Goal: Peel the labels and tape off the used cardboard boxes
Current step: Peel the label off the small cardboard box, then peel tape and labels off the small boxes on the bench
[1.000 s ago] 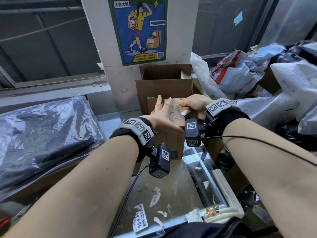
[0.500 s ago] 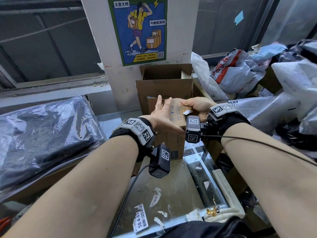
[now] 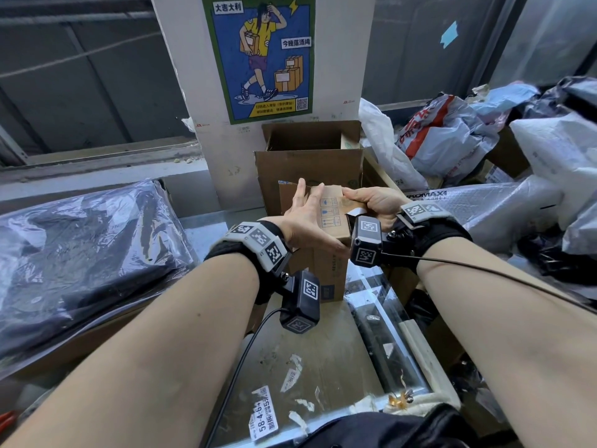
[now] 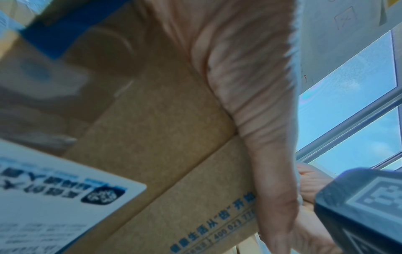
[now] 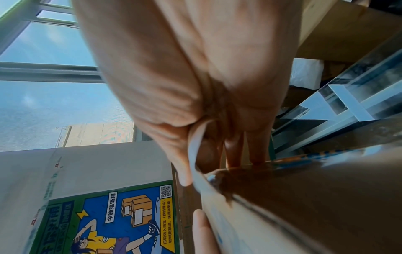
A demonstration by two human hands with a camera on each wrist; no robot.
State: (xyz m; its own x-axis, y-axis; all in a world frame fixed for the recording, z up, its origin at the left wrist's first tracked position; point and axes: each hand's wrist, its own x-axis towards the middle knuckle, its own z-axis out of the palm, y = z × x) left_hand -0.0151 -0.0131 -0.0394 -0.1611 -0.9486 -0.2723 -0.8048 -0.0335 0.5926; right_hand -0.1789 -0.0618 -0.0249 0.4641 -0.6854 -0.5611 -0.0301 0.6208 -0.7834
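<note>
Head view: left hand [image 3: 307, 218] flat, fingers straight, bracing box [image 3: 332, 253]; right hand [image 3: 371, 200] at 3 o'clock pinches tape [image 5: 195, 151].

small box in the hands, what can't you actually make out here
- Head view: the left hand and right hand cover most of the small box top, so how much tape is left is hidden.
- Right wrist view: the pale strip pinched by the right hand is blurred; tape or label, cannot tell.
- Left wrist view: the white label is blurred and cut off by the edge, so its text is unreadable.
</note>
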